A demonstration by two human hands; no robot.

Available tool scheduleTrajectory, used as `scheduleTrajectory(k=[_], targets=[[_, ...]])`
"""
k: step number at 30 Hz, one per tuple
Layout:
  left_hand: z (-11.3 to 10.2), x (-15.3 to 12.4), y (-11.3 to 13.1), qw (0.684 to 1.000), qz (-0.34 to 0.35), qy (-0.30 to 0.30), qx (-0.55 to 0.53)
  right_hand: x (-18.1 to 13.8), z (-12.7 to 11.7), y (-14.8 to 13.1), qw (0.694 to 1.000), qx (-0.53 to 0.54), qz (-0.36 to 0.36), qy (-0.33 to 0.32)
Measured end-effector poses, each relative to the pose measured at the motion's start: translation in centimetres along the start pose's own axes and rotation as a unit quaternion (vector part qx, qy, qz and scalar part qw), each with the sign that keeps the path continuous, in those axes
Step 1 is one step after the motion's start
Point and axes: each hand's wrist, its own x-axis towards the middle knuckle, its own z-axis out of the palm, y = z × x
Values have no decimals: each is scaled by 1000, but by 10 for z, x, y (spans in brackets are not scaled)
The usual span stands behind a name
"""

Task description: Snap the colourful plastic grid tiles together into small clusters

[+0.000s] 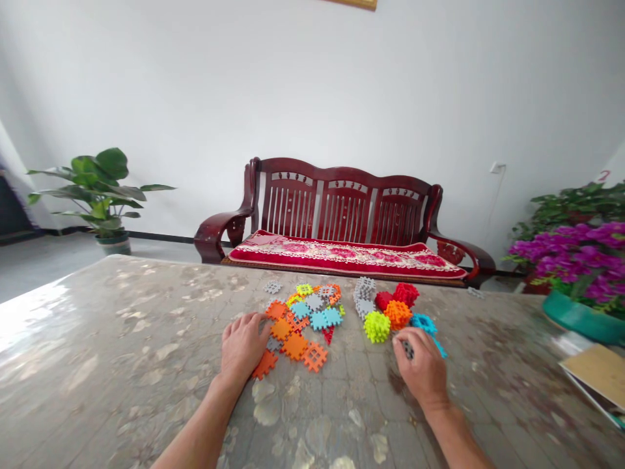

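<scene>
My left hand point(244, 343) lies palm down at the left edge of a heap of flat interlocking plastic tiles, its fingers loosely extended beside an orange tile point(277, 309). Other orange tiles point(295, 346), light blue tiles point(326, 318) and a small red piece point(328, 335) make up the heap. Curled closed, my right hand point(422, 365) has a grey tile point(408, 350) in its grip, partly covered by the fingers. Just beyond it sit joined clusters: yellow-green point(377, 327), orange point(398, 314), red point(406, 294), grey point(364, 298) and blue point(424, 322).
The patterned table point(146, 365) spans the foreground. Loose grey tiles point(273, 287) lie near its far side. At right are a teal flowerpot point(581, 318) with purple flowers and a brown-covered book point(598, 371). A wooden bench point(344, 202) stands behind; a potted plant point(105, 185) is at left.
</scene>
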Motion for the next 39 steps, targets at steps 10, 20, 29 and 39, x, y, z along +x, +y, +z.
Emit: scheduleTrajectory(k=[10,20,29,39], targets=[[-1,1,2,1000,3,-12,-5,-12,21,-73,964,142,-153,-167],[-1,1,5,1000,14,-15,-3,-9,30,-93,942,108,-191,-255],[-1,1,5,1000,12,-19,-6,1,67,-116,968,17,-108,-226],[-2,-1,7,999,34,-18,-5,7,66,-114,970,72,-69,-221]])
